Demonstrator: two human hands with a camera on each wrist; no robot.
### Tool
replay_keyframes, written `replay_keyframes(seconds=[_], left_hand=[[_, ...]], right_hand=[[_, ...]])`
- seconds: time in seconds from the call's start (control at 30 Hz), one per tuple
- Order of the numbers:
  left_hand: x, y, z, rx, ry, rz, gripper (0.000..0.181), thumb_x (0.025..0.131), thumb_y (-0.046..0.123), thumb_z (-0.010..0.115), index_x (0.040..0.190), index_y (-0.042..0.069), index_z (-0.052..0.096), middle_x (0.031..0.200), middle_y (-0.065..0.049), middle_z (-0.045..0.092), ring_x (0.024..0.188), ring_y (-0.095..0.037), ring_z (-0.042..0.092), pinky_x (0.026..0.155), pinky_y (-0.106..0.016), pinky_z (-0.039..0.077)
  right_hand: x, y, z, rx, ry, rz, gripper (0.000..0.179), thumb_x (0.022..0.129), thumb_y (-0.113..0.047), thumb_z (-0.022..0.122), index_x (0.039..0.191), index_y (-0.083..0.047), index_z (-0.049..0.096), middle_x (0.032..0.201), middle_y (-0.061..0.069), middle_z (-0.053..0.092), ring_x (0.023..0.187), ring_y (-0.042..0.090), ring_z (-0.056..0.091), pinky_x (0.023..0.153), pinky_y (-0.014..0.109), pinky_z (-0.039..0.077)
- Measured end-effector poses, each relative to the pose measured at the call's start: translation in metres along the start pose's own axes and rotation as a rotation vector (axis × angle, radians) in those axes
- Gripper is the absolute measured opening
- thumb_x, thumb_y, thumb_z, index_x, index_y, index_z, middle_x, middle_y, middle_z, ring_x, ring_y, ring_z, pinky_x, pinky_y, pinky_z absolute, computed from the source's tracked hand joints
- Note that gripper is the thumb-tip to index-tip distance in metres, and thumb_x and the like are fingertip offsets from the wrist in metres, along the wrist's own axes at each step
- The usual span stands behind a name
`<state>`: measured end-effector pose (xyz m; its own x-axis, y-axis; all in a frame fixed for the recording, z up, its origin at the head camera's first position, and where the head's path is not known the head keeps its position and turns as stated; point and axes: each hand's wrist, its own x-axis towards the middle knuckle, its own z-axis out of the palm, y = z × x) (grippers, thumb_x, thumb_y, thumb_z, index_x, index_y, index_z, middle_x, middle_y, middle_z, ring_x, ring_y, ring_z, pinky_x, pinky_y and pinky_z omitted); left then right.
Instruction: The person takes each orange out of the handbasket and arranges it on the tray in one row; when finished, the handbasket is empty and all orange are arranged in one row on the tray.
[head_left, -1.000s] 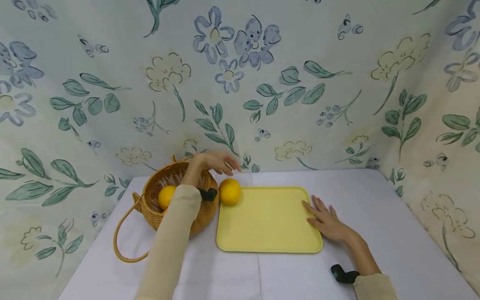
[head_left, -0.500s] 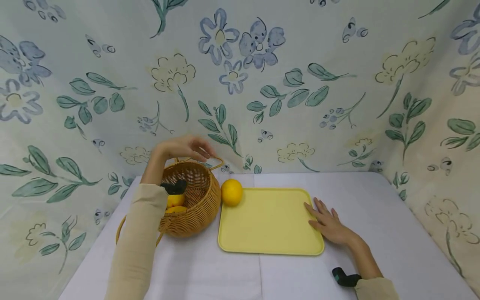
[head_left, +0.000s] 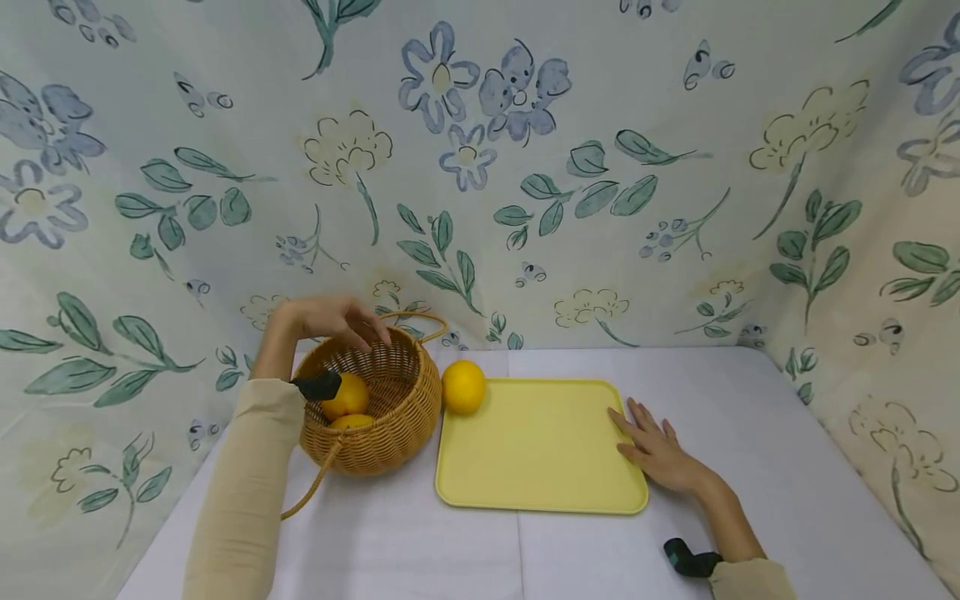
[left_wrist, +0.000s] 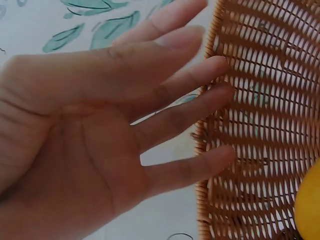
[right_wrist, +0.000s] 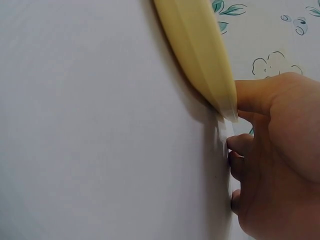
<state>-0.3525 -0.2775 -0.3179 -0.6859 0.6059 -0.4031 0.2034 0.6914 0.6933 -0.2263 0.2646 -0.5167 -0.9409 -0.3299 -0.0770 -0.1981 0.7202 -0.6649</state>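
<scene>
In the head view, the empty left hand (head_left: 335, 321) hangs over a round brown wicker basket (head_left: 386, 446) of yellow-orange fruits (head_left: 349, 393); another fruit (head_left: 463, 387) sits at a rectangular yellow tray's (head_left: 540, 446) back-left corner. Left wrist: fingers loosely extended. Right wrist: the empty right hand (right_wrist: 290, 155), fingers relaxed, thumb touching the tray.

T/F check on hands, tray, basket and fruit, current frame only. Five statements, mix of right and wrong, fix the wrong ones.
1. The right hand is at the right edge of the yellow tray. True.
2. At least two fruits show inside the wicker basket. True.
3. The left hand is gripping a fruit. False: it holds nothing.
4. The wicker basket stands right of the yellow tray. False: it stands to the left.
5. The loose fruit is at the tray's near right corner. False: it is at the far left corner.
</scene>
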Motion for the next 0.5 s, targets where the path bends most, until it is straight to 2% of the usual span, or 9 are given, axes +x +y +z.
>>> replay_keyframes(seconds=[0.13, 0.3, 0.43, 0.5], left_hand=[[0.004, -0.010, 0.004, 0.000, -0.024, -0.075, 0.030, 0.097, 0.004, 0.068, 0.126, 0.004, 0.072, 0.137, -0.019, 0.067, 0.119, -0.029, 0.065, 0.100, -0.039, 0.057], [0.012, -0.023, 0.010, 0.052, -0.044, -0.151, 0.028, 0.097, 0.008, 0.069, 0.124, 0.009, 0.075, 0.138, -0.015, 0.065, 0.126, -0.030, 0.055, 0.105, -0.036, 0.051], [0.017, -0.032, 0.016, 0.085, -0.072, -0.217, 0.029, 0.100, 0.011, 0.066, 0.127, 0.012, 0.074, 0.145, -0.012, 0.060, 0.139, -0.032, 0.044, 0.120, -0.051, 0.038], [0.018, -0.036, 0.019, 0.087, -0.084, -0.259, 0.029, 0.101, 0.012, 0.064, 0.128, 0.014, 0.074, 0.149, -0.012, 0.055, 0.144, -0.033, 0.040, 0.123, -0.057, 0.032]], right_hand=[[0.000, -0.002, -0.001, 0.001, -0.001, -0.001, 0.062, 0.107, -0.028, 0.053, 0.159, 0.000, 0.034, 0.168, 0.036, 0.004, 0.155, 0.057, -0.004, 0.118, 0.075, -0.015], [0.000, -0.004, -0.001, -0.002, -0.002, -0.011, 0.063, 0.107, -0.028, 0.053, 0.159, 0.001, 0.034, 0.167, 0.037, 0.005, 0.154, 0.058, -0.004, 0.118, 0.075, -0.014], [-0.001, -0.005, -0.001, 0.003, -0.005, -0.005, 0.062, 0.107, -0.027, 0.053, 0.159, 0.001, 0.034, 0.167, 0.036, 0.005, 0.154, 0.057, -0.004, 0.118, 0.075, -0.015], [-0.001, -0.005, -0.002, 0.002, -0.009, 0.003, 0.062, 0.107, -0.028, 0.052, 0.159, 0.001, 0.033, 0.168, 0.036, 0.004, 0.154, 0.057, -0.004, 0.118, 0.074, -0.015]])
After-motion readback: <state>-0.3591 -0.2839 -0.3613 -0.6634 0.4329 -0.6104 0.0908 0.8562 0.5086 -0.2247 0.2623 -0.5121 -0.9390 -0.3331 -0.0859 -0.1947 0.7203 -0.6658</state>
